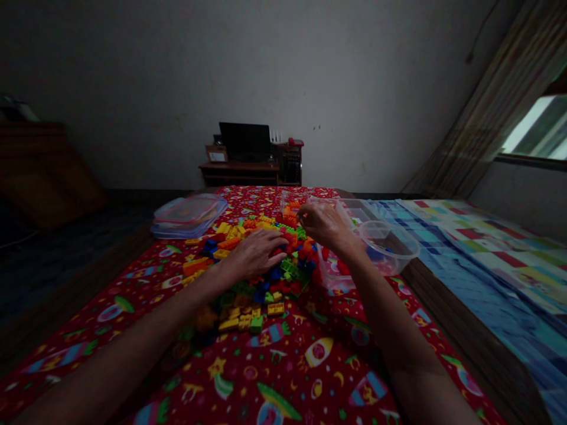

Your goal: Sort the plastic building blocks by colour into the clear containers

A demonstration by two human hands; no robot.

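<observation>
A heap of plastic building bricks (241, 304) in yellow, orange, red, blue and green lies on a red patterned cloth. My left hand (257, 252) rests palm down on the heap, its thumb and fingers apart over red and blue bricks. Above the far right side of the heap is my right hand (325, 221), its fingers curled together and pointing left. What they hold, if anything, cannot be made out. Just beyond those fingertips, orange bricks (292, 208) lie in a small clear box. A clear plastic box (330, 280) with red bricks stands below my right wrist.
More clear containers, one a rounded tub (410, 248) with blue bricks, stand right of my right forearm. Stacked clear lids (188, 212) lie at the far left of the red cloth (310, 378). A bed (500, 265) adjoins on the right. Beyond is a desk with a monitor (245, 140).
</observation>
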